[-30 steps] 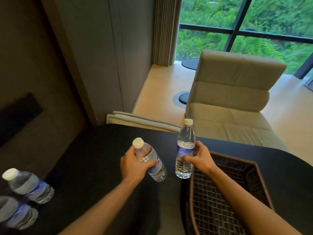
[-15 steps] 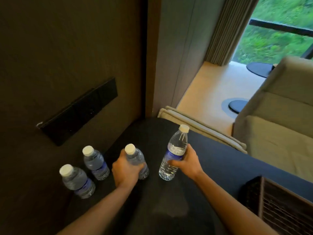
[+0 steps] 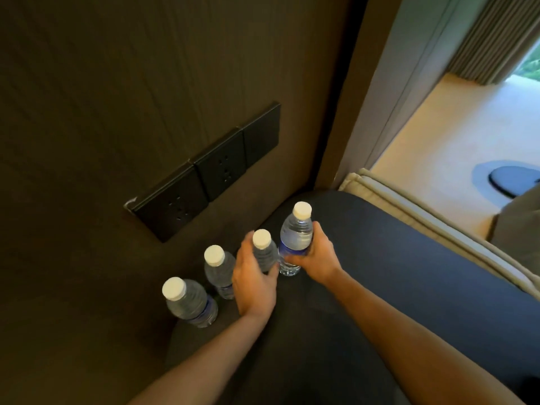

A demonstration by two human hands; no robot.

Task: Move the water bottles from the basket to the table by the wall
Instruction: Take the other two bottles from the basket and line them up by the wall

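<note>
Dark table (image 3: 409, 273) spreads under both arms. Left hand (image 3: 254, 285) wraps the third bottle (image 3: 264, 252); right hand (image 3: 317, 255) grips the fourth bottle (image 3: 296, 232) beside it. Two standing bottles (image 3: 217, 270) wait left of the left hand.

The left hand (image 3: 253, 280) covers most of the bottle in its grip (image 3: 264, 252), so only the white cap and upper shoulder show; whether its base touches the table (image 3: 409, 273) cannot be told. The right hand (image 3: 317, 255) hides the label of the second held bottle (image 3: 295, 233). The two standing bottles (image 3: 190, 302) are slightly blurred, their label print unreadable. Both forearms run off the bottom edge. A round dark object on the floor (image 3: 511, 182) is cut by the right edge.
</note>
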